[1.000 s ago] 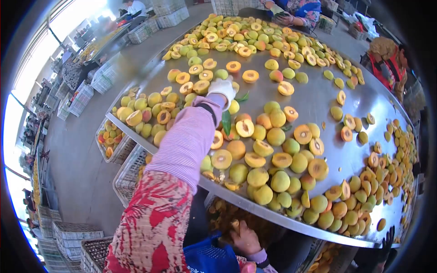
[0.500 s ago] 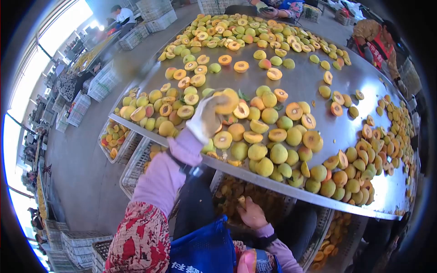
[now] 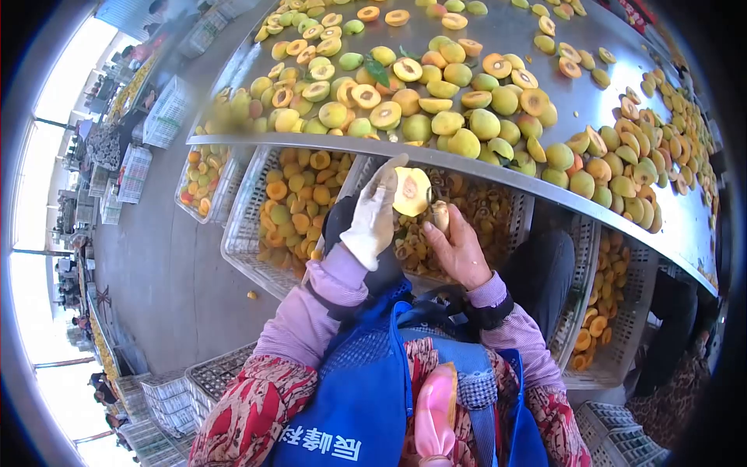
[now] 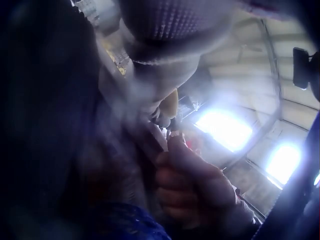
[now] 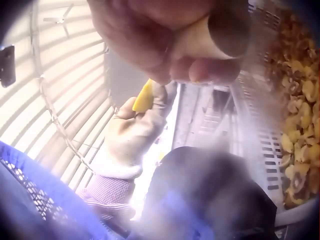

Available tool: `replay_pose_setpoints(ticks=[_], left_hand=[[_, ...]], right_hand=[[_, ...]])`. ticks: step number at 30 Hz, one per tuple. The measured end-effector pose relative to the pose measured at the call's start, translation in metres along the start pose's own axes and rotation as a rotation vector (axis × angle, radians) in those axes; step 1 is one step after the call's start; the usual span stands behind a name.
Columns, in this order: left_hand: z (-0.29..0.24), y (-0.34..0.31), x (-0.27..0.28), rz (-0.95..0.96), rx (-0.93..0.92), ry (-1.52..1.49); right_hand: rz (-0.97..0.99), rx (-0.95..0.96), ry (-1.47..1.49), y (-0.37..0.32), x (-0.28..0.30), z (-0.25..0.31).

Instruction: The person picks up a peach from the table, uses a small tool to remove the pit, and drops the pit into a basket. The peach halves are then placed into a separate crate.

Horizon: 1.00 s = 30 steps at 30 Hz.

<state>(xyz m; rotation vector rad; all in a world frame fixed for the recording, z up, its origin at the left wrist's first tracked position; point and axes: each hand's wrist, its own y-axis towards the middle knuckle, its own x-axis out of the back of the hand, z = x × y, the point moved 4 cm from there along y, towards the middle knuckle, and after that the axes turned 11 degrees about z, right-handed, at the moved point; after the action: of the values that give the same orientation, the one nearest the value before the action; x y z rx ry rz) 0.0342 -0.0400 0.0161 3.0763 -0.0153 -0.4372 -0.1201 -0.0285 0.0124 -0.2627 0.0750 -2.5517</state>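
In the head view the gloved left hand (image 3: 372,216) holds a halved yellow fruit (image 3: 412,191), its cut face and pit turned up. The bare right hand (image 3: 459,251) grips a short wooden handle (image 3: 440,216) close beside the fruit; a dark curved tip meets the fruit's right edge. In the right wrist view the right hand (image 5: 145,35) is curled round the pale round handle (image 5: 197,41), and the left hand (image 5: 132,132) pinches the yellow fruit (image 5: 144,97). The left wrist view is dim, with the right hand (image 4: 192,185) near the fruit (image 4: 169,105).
A metal table (image 3: 482,167) with whole and halved fruit stands in front. Under its edge are a crate (image 3: 264,268) of halves, a container of pits and scraps (image 3: 490,206), and another crate (image 3: 634,327) at right. Stacked crates (image 3: 167,401) stand at lower left.
The left hand has come back from the table to above the lap with the fruit, beside the right hand. The right hand has risen slightly in view, and the head view has tilted down.
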Motion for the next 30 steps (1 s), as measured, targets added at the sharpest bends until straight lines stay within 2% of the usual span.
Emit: replay_pose_setpoints(ticks=[2, 4, 6, 7, 11, 13, 15, 17, 19, 22, 24, 25, 27, 28, 30], left_hand=[[0.005, -0.003, -0.008, -0.003, 0.026, 0.046], [0.007, -0.004, -0.017, -0.006, 0.054, 0.089], [0.006, -0.001, -0.022, -0.028, -0.005, 0.217], [0.01, 0.0, -0.023, -0.033, 0.014, 0.124], [0.023, 0.003, -0.021, -0.037, -0.01, 0.1], [0.03, 0.004, -0.024, -0.079, 0.035, -0.223], [0.031, 0.005, -0.026, -0.099, 0.017, -0.216], [0.033, 0.008, -0.022, -0.119, -0.002, -0.21], [0.035, 0.009, -0.013, -0.198, -0.063, -0.053], [0.033, 0.009, -0.008, -0.206, -0.039, 0.013], [0.035, 0.01, -0.006, -0.203, -0.032, 0.022], [0.036, 0.011, -0.006, -0.199, -0.03, 0.033], [0.035, 0.012, -0.011, -0.195, -0.024, -0.087], [0.035, 0.013, -0.012, -0.19, -0.017, -0.207], [0.04, 0.012, -0.009, -0.163, -0.029, -0.205]], right_hand=[[-0.025, 0.122, -0.182, -0.004, 0.0, 0.016], [0.028, 0.076, -0.248, -0.003, -0.001, 0.016], [0.016, 0.082, -0.286, 0.0, -0.002, 0.01], [0.015, 0.078, -0.284, 0.0, -0.002, 0.01], [-0.02, 0.082, -0.24, 0.005, -0.004, 0.007], [-0.031, 0.097, -0.226, 0.008, -0.004, 0.006], [0.035, -0.013, -0.223, 0.012, -0.007, 0.003], [0.056, -0.027, -0.216, 0.018, -0.01, -0.003], [0.079, -0.045, -0.208, 0.022, -0.012, -0.009], [0.159, -0.069, -0.198, 0.026, -0.012, -0.004], [0.352, -0.455, 0.193, 0.021, -0.014, 0.003], [0.35, -0.456, 0.194, 0.02, -0.017, -0.004], [0.125, -0.169, 0.032, 0.025, -0.018, -0.012], [0.125, -0.164, 0.03, 0.025, -0.021, -0.016], [0.017, -0.091, -0.166, 0.023, -0.021, -0.015]])
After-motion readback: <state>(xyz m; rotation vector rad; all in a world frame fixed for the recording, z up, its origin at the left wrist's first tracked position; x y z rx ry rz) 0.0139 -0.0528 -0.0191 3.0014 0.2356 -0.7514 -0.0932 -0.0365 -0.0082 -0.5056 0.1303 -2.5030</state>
